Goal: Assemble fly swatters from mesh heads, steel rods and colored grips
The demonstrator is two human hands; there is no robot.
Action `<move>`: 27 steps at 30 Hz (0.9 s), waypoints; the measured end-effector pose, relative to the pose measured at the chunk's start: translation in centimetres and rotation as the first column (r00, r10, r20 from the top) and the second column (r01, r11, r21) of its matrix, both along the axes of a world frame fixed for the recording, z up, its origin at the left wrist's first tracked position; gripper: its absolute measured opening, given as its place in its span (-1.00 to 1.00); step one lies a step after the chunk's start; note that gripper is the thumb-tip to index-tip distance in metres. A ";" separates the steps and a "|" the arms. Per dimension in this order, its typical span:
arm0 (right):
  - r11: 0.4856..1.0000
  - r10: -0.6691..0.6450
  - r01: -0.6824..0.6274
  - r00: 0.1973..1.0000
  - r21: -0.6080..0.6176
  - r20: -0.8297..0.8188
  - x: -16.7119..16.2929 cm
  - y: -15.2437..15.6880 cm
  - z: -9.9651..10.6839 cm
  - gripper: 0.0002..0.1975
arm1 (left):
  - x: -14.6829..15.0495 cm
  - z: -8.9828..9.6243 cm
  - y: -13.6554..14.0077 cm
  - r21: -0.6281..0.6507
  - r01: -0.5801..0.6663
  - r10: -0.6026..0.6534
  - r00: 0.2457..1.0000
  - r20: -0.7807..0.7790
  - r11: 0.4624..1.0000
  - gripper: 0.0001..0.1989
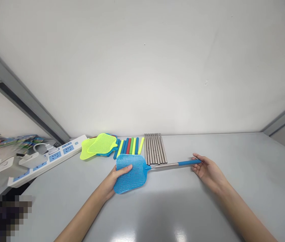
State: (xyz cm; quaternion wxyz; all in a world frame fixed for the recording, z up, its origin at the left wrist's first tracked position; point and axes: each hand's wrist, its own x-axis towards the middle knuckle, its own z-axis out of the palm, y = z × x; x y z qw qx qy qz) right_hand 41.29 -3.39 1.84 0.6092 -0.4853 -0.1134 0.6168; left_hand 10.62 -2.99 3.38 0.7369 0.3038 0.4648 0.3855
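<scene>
A blue fly swatter (131, 179) with a perforated head is held nearly level above the table. My left hand (112, 181) grips the left side of its head, thumb on top and the other fingers hidden beneath. A thin metal rod runs from the head to a blue grip sleeve at the right. Around the end of that sleeve my right hand (209, 170) is loosely closed, fingers above and below it. Behind the swatter lie several metal tubes (154, 149) side by side, and left of them a row of several coloured sleeves (129, 146).
Yellow-green swatter heads (102, 144) overlap blue ones at the back left. A white power strip (64, 153) with plugged-in adapters (33, 160) runs along the table's left edge. Blurred colourful items (8, 144) lie beyond it. A pale wall (152, 74) closes the back.
</scene>
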 end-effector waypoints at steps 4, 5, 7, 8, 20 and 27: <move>1.000 0.004 -0.004 1.000 -0.001 -0.022 0.1 0.0 0.0 -0.89 | 0.0 0.0 0.0 0.009 0.003 -0.003 1.000 0.009 1.000 -0.55; 1.000 0.004 -0.004 1.000 -0.002 -0.026 0.1 0.0 0.0 -0.89 | 0.0 0.0 0.0 0.008 0.002 -0.002 1.000 0.010 1.000 -0.55; 1.000 0.002 -0.002 1.000 -0.002 -0.026 0.1 0.0 0.0 -0.89 | 0.0 0.0 0.0 0.003 -0.001 0.001 1.000 0.011 1.000 -0.54; 1.000 0.002 -0.002 1.000 -0.002 -0.022 0.0 0.0 0.0 -0.88 | 0.0 0.1 0.0 0.001 -0.002 0.002 1.000 0.010 1.000 -0.53; 0.996 0.074 -0.078 0.994 0.043 0.086 -0.2 -0.3 0.0 -0.88 | 0.1 0.3 -0.2 -0.022 0.015 -0.014 1.000 0.027 1.000 -0.53; 0.981 0.172 -0.189 0.958 0.054 0.229 0.4 -0.5 1.0 -0.78 | 0.0 0.4 -0.4 -0.068 0.049 -0.044 0.996 0.074 0.996 -0.54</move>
